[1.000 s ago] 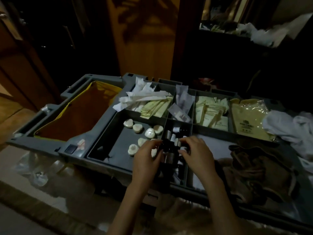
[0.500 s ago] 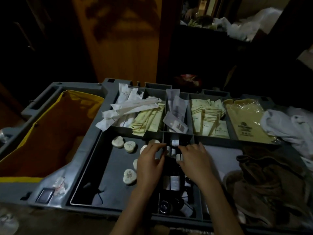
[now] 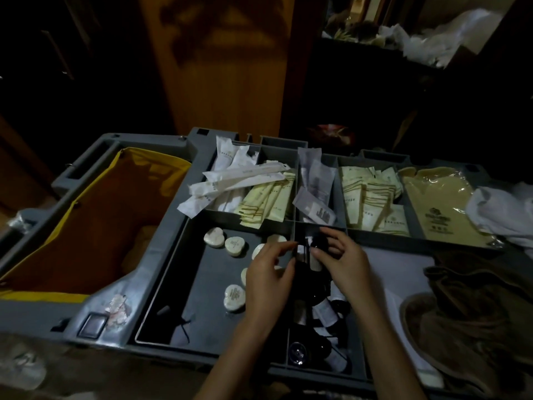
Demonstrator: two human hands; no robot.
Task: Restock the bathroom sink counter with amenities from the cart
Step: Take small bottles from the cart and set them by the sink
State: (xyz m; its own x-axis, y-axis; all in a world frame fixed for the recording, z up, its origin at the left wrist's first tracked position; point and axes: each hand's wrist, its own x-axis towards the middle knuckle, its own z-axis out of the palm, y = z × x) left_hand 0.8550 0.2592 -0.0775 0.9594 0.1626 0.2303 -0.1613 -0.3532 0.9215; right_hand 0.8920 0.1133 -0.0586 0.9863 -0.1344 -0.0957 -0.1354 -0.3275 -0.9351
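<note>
The grey cart top (image 3: 161, 243) holds trays of amenities. A narrow compartment holds several small dark bottles (image 3: 323, 313) with pale labels. My right hand (image 3: 346, 264) curls its fingers round one small dark bottle (image 3: 319, 243) at the far end of that compartment. My left hand (image 3: 268, 272) lies just left of it, thumb and fingers stretched to the divider, next to a white-capped bottle (image 3: 301, 249); I see nothing gripped in it. Heart-shaped wrapped soaps (image 3: 234, 246) lie in the tray under and left of my left hand.
Behind are white toothbrush packets (image 3: 230, 180), cream sachets (image 3: 265, 200), grey packets (image 3: 314, 180), more cream packets (image 3: 366, 197) and a yellow bag (image 3: 435, 203). A yellow-lined bin (image 3: 95, 220) is at left, white cloth (image 3: 501, 215) and a brown towel (image 3: 476, 327) at right.
Both hands have shifted toward the far end of the bottle compartment. My right hand has closed round a dark bottle there. The view has moved closer over the cart.
</note>
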